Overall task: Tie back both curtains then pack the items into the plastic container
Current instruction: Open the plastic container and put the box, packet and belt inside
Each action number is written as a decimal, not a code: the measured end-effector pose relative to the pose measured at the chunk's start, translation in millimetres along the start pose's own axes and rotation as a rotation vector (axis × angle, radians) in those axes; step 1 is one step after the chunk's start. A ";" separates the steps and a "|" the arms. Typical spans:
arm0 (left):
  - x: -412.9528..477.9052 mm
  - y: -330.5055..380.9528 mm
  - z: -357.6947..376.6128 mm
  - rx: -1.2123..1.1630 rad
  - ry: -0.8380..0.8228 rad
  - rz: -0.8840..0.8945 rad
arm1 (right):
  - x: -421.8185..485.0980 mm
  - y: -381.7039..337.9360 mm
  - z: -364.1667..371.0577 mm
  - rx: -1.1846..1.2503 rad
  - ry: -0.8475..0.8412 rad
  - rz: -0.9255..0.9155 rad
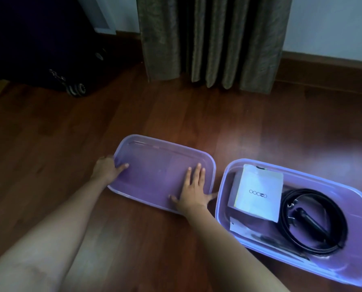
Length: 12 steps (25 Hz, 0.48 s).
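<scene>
Mid-frame on the wooden floor (70, 133), a see-through purple lid (154, 165), lying flat. At its left edge the left hand (109, 168), fingers laid over the rim onto the inner face and thumb at the outside, gripping that edge. Near the lid's lower right corner the right hand (193, 187), flat and pressing down, fingers spread, little finger reaching past the right rim. Just beside the lid, in the lower right of the frame, the plastic container (357, 207), open on the floor; touching the lid or not, cannot tell. Inside it: a white packet (258, 192) with a printed logo toward the upper left, a coiled black belt (315, 192) just right of the packet, and a smaller clear-wrapped packet (239, 226) at the lower left, close against the belt. At the top centre, a dull green-brown curtain (213, 39) hanging in folds down to the floor. In the upper left, a dark suitcase (39, 43) on wheels, standing well apart from the lid.
</scene>
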State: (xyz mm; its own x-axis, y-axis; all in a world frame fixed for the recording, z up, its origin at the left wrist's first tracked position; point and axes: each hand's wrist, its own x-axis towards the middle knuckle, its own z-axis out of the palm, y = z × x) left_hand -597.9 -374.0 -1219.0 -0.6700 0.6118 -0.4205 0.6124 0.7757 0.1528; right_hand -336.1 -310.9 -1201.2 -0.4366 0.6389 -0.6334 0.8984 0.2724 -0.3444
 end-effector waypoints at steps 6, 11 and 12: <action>-7.0 7.5 -15.6 -0.139 0.051 -0.040 | 1.1 0.4 -9.2 0.142 0.079 -0.061; -8.5 14.0 -64.0 -0.279 0.195 -0.076 | 4.3 -21.6 -55.0 0.213 0.400 -0.215; -9.2 19.2 -74.2 -0.321 0.212 -0.096 | 4.3 -25.7 -70.6 0.231 0.458 -0.247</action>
State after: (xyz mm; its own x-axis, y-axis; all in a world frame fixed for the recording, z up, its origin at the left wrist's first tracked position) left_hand -611.1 -353.2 -1145.8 -0.8102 0.5265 -0.2578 0.4027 0.8194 0.4080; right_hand -357.7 -264.3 -1146.2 -0.5213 0.8368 -0.1674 0.7159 0.3220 -0.6195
